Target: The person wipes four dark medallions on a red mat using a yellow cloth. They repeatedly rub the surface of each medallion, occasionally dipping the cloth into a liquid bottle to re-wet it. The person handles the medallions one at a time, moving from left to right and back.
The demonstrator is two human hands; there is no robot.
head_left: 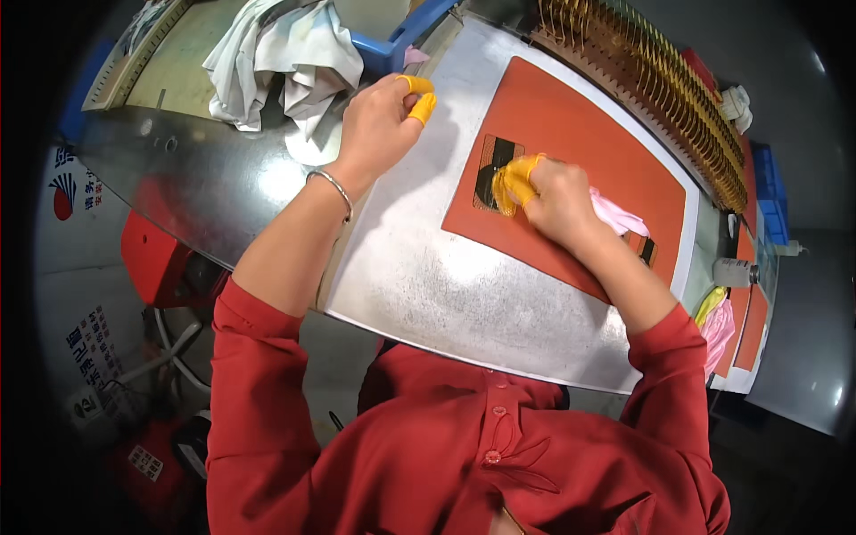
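My right hand (560, 198) is over a dark, flat rectangular piece with a gold patterned border (484, 185). Yellow finger covers sit on its fingers, which are pressed together at the piece's right side. Whatever they may pinch is hidden. The piece lies on an orange-red mat (571, 116). Off to the left, my left hand (379, 125) hovers above the table's edge, thumb and forefinger in yellow covers. Its fingers are curled closed and nothing shows in them. Beside my right wrist lies a pink cloth (617, 214), and a second dark piece (646, 250) is partly covered by my forearm.
White cloths (308, 53) hang next to a blue tray (392, 45) at the upper left. A long rack of gold-coloured curved pieces (660, 80) borders the mat's far right. A small bottle (735, 272) and pink and yellow cloths (716, 325) are at the right edge.
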